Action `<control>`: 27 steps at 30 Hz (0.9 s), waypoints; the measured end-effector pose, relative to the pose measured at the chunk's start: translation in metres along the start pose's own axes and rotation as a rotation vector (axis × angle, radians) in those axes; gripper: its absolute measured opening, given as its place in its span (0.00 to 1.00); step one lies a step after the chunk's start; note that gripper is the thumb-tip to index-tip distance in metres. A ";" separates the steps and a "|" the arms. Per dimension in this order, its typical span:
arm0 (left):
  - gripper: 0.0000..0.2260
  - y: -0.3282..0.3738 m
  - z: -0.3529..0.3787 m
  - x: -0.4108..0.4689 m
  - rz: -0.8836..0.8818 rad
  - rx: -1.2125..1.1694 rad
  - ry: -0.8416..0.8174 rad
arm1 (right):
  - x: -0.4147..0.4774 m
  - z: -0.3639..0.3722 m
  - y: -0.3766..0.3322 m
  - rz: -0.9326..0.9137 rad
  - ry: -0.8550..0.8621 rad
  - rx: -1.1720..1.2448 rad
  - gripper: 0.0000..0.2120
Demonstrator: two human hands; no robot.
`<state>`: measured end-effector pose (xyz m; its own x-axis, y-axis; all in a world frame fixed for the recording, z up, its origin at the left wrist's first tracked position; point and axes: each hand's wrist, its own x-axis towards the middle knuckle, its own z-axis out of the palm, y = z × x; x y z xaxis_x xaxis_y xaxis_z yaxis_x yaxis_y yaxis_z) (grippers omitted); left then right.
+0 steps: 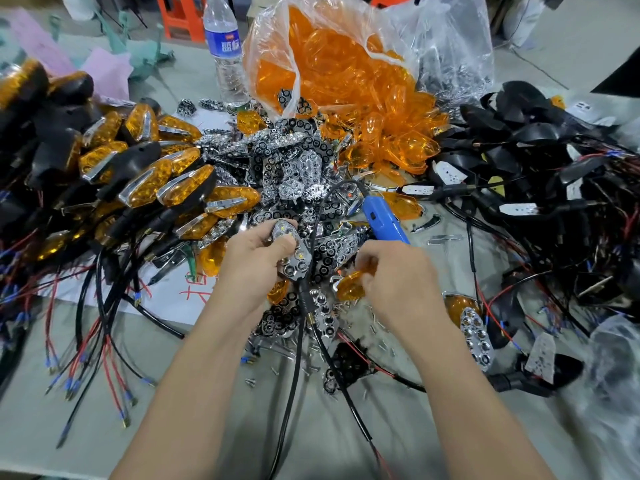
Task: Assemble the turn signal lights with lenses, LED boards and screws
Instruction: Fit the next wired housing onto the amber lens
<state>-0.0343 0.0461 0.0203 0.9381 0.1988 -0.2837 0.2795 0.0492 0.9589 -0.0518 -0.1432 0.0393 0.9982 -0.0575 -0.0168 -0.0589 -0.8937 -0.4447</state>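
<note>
My left hand (254,263) grips a turn signal housing with a chrome reflector (292,251) facing up, its black cable hanging toward me. My right hand (391,275) pinches an orange lens (351,285) just to the right of that housing. A blue electric screwdriver (382,220) lies behind my right hand, cord looping left. A heap of chrome reflectors (294,168) fills the middle of the table. Loose screws (311,362) lie scattered between my forearms.
Finished orange lights (149,174) are piled at the left with red and black wires. A plastic bag of orange lenses (346,74) stands behind, next to a water bottle (225,46). Black housings with LED boards (540,168) crowd the right side.
</note>
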 end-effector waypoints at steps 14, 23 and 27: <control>0.13 0.002 0.021 -0.005 0.084 0.059 -0.225 | -0.018 0.024 -0.013 -0.237 0.278 0.618 0.24; 0.11 -0.001 0.022 -0.008 0.022 -0.052 -0.086 | -0.019 0.010 -0.015 0.007 -0.079 1.055 0.16; 0.09 0.003 0.028 -0.010 0.043 -0.097 -0.059 | -0.028 0.021 -0.020 0.071 -0.060 0.958 0.19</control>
<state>-0.0369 0.0169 0.0256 0.9600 0.1447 -0.2399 0.2207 0.1371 0.9657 -0.0781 -0.1147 0.0296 0.9930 -0.0510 -0.1063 -0.1127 -0.1451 -0.9830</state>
